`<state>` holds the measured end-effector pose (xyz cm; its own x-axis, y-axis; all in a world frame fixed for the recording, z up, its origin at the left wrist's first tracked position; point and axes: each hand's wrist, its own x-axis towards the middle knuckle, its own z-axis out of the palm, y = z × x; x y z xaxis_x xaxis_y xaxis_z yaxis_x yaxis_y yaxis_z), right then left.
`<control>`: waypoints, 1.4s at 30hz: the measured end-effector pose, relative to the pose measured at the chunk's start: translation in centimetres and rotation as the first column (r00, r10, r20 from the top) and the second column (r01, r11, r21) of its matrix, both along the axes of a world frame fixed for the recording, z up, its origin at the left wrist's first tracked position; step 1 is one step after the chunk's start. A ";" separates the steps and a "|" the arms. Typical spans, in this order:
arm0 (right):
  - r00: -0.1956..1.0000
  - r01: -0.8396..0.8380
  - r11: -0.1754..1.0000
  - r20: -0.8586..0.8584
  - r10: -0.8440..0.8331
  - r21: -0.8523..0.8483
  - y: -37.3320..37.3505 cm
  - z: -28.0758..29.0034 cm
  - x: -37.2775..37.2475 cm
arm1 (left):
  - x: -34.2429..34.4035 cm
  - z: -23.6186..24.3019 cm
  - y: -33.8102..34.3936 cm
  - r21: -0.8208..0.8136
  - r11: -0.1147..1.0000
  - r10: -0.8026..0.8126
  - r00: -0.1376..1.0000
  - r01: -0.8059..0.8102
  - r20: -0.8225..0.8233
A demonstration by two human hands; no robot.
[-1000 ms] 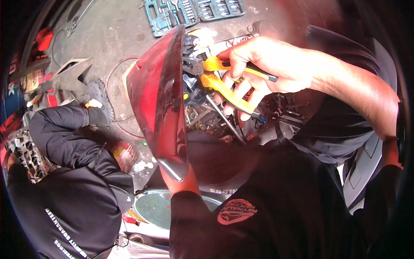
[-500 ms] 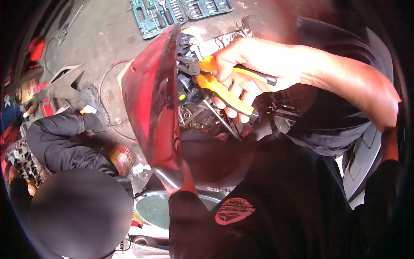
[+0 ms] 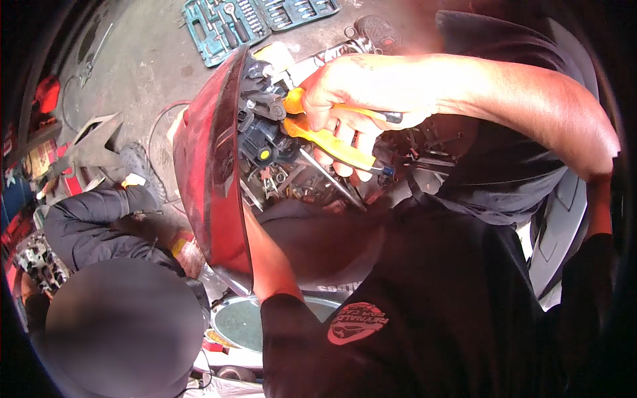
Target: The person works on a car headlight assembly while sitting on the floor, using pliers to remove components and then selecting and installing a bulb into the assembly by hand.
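Note:
My right hand [image 3: 361, 93] is closed around pliers [image 3: 338, 150] with orange-yellow handles. The dark jaws sit at the back of a red vehicle tail light [image 3: 211, 159], among its black fittings; exactly what they touch cannot be made out. On that back side is a black socket piece [image 3: 265, 154] with a yellow dot. My left forearm passes behind the tail light, and part of my left hand [image 3: 176, 126] shows at its far left edge, gripping it. Most of the left fingers are hidden by the red lens.
Below lie several loose tools and metal parts [image 3: 332, 182]. An opened teal socket set [image 3: 265, 26] rests on the floor ahead. At left sits another person in dark trousers [image 3: 93, 212], one hand by a metal engine part [image 3: 41, 255]. A glass-topped oval [image 3: 239, 322] is near my left elbow.
The tail light, pliers and both hands have shifted left in view. The light has tilted, so more of its back and my left forearm show. My right hand still grips the pliers.

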<state>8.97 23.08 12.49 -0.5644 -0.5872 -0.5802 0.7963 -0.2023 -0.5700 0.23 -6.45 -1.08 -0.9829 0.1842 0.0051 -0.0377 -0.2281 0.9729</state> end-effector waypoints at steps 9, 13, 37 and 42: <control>0.998 -0.036 0.999 -0.043 0.036 0.016 -0.3 0.8 -0.6 | 0.4 0.2 0.5 0.002 1.000 -0.013 1.000 0.013 0.007; 0.996 -0.059 0.998 -0.069 0.060 0.026 0.1 -0.1 -0.6 | 0.6 0.4 0.6 0.003 1.000 -0.014 1.000 0.014 0.006; 0.854 -0.116 0.940 -0.451 0.259 0.320 0.8 -3.4 -1.6 | 1.0 1.0 3.7 0.077 0.996 -0.045 0.998 0.043 0.031; 0.930 -0.074 0.924 -0.309 0.201 0.376 0.0 -0.1 -1.2 | 0.8 0.7 3.0 0.174 0.984 -0.036 0.999 0.031 0.026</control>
